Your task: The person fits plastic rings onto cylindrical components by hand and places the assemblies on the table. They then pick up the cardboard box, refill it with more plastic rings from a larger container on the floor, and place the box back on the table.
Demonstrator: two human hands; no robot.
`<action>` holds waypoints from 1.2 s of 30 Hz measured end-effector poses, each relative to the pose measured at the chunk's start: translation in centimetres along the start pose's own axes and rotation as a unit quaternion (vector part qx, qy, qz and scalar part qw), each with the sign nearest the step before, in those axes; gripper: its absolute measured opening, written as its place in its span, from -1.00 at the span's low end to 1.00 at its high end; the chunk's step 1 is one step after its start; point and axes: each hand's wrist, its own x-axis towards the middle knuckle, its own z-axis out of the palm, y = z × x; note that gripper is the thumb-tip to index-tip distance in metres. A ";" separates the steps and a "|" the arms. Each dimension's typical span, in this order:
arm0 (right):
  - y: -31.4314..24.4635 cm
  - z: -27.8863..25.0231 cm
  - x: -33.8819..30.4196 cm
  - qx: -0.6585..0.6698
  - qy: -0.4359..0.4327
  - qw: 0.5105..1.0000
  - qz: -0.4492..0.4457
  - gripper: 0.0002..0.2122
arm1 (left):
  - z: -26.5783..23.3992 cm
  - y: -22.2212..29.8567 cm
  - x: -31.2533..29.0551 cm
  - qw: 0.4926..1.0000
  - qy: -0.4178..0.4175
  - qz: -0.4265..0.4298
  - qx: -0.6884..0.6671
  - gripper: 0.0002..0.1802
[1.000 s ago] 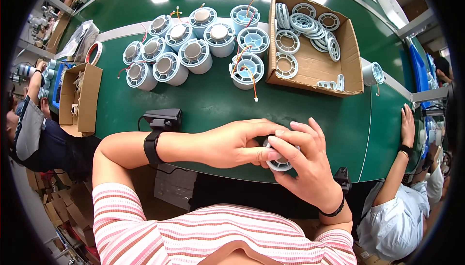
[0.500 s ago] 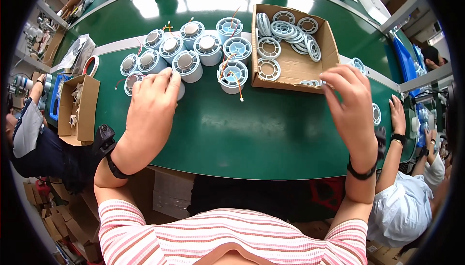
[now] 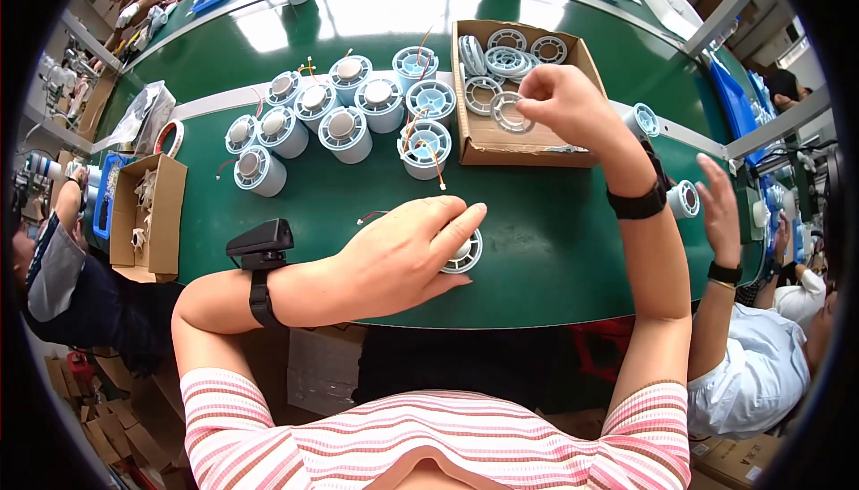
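Observation:
My left hand (image 3: 403, 244) is closed around a light blue cylindrical housing (image 3: 463, 257) near the front of the table; the fingers hide most of its body. A spoked ring face and pale centre show at its end, and a thin red wire lies beside it. Over the cardboard box (image 3: 528, 153), my right hand (image 3: 573, 107) pinches a flat light blue spoked ring (image 3: 513, 114) at its edge. More such rings (image 3: 508, 62) lie piled in the box's far part. Left of the box stand several housings (image 3: 345, 136) with round pale centres, and open-topped ones with wires (image 3: 424, 150).
At the left are a small cardboard box (image 3: 161, 213) and a tape roll (image 3: 168, 136). Two housings (image 3: 685, 200) lie at the right, close to a co-worker's hand (image 3: 718, 208). A metal rail (image 3: 206, 107) crosses the green table behind the parts.
My left hand has come from the group of housings toward the front centre, bringing one housing. My right hand has moved left into the box and taken hold of a ring.

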 end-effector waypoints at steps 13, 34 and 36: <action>3.1 3.9 -17.3 -0.073 0.106 0.967 -0.220 -0.78 | 1.2 -0.8 0.6 0.984 -0.057 -0.106 -0.135 -0.21; -4.1 7.8 -17.0 0.086 0.099 0.979 -0.159 -0.25 | 3.8 -0.3 -0.2 0.763 -0.138 -0.232 -0.588 -0.18; -4.2 8.1 -17.0 0.066 0.092 0.979 -0.170 -0.22 | 3.9 -0.3 -0.3 0.765 -0.133 -0.232 -0.586 -0.20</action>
